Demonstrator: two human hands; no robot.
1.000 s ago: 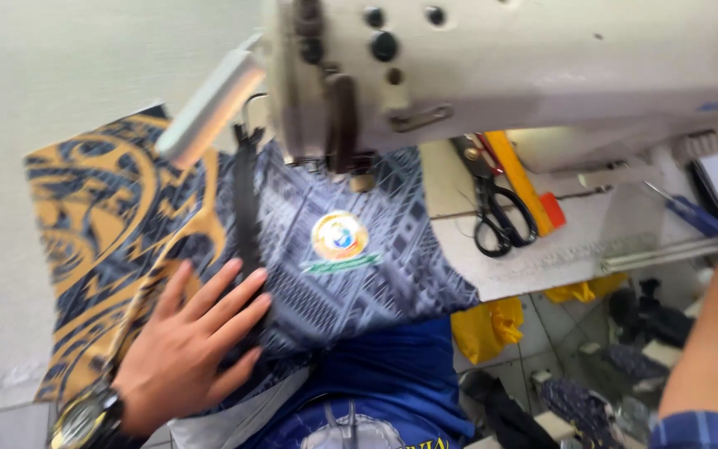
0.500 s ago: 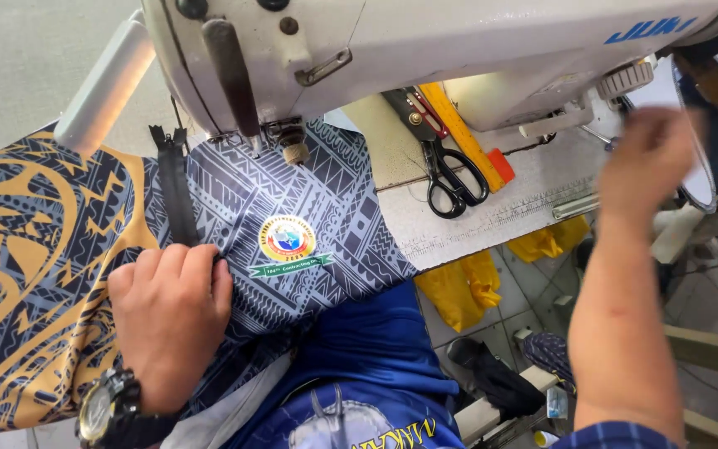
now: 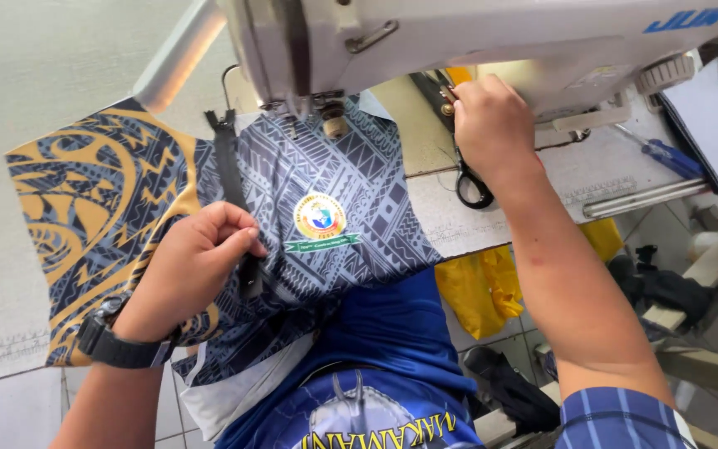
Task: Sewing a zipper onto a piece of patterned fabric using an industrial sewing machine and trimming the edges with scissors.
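A patterned blue, grey and gold fabric (image 3: 351, 179) with a round badge (image 3: 320, 217) lies on the table under the needle of a white sewing machine (image 3: 492, 33). A black zipper (image 3: 228, 162) runs along the fabric. My left hand (image 3: 197, 266), with a black watch on the wrist, pinches the zipper near its lower end against the fabric. My right hand (image 3: 492, 125) reaches onto the table behind the machine and closes around the black scissors (image 3: 473, 187), whose handle loops show below my fingers.
The grey table (image 3: 10, 100) extends left. A blue-handled screwdriver (image 3: 662, 154) and a metal bar (image 3: 641, 199) lie at the right. Yellow cloth (image 3: 479, 287) hangs below the table edge. White papers (image 3: 716, 125) sit at far right.
My right hand came down from the air at the right onto the scissors by the machine. My left hand went from flat on the fabric to pinching the zipper.
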